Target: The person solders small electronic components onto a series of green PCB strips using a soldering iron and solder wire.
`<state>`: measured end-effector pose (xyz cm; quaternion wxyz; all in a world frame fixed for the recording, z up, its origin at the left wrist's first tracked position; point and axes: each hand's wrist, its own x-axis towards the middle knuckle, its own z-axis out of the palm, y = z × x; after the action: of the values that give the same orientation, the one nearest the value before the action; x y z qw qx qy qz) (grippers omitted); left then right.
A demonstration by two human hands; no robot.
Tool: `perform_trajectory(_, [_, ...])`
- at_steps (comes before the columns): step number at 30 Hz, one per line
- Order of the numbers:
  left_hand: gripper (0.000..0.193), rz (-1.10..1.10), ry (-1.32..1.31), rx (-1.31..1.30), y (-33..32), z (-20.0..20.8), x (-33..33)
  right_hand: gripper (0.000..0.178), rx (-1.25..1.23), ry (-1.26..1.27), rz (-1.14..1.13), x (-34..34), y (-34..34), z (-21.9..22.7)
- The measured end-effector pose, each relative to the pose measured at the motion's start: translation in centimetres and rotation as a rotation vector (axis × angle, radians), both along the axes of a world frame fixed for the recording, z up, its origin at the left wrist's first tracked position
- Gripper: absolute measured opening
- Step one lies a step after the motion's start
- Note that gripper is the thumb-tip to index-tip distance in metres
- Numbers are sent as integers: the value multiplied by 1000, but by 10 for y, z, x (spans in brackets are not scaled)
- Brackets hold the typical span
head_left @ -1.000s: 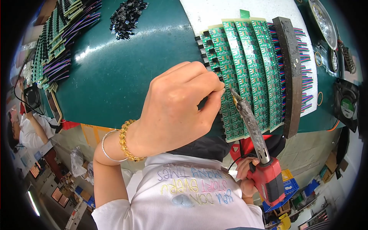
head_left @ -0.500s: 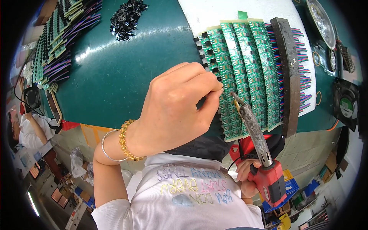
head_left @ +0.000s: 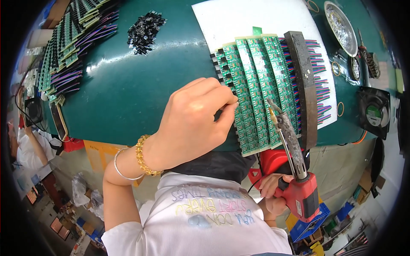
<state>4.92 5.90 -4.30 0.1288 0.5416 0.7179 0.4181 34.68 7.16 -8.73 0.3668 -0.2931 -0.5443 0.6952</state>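
My left hand [head_left: 192, 113] is closed in a pinch, thumb against forefinger, at the left edge of the green circuit boards [head_left: 260, 94]. What the fingertips hold, if anything, is too small to make out. Small black connectors [head_left: 221, 68] line that edge above the fingers. My right hand [head_left: 274, 194] grips a red soldering gun [head_left: 301, 196] by its handle. Its long metal barrel points up and away over the boards, with the tip to the right of my left fingertips and apart from them. A dark, heavy bar [head_left: 302, 85] lies across the coloured wires at the boards' right side.
A white sheet [head_left: 239, 19] lies under the boards on the green table [head_left: 111, 106]. Further left are a heap of black connectors [head_left: 146, 32] and stacked wired boards [head_left: 68, 47]. At right stand a metal dish [head_left: 341, 27], a coiled holder [head_left: 369, 62] and a small fan [head_left: 374, 112].
The soldering gun's tip has moved right over the boards, widening the gap to my left fingertips. My left hand keeps its pinch at the edge. The whole view has shifted slightly.
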Motion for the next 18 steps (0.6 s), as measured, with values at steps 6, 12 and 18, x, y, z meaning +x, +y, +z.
perform_trajectory(6, [8, 13, -36, 11, -3, 1, -2, 68, 131, 126, 52, -4, 11, -7])
perform_trajectory(12, [9, 11, -4, 34, -19, 8, -5, 67, 143, 152, 66, -16, 14, -3])
perform_trajectory(18, [4, 377, 246, 7, -59, -1, -55, 76, 92, 112, -52, -11, 9, -1])
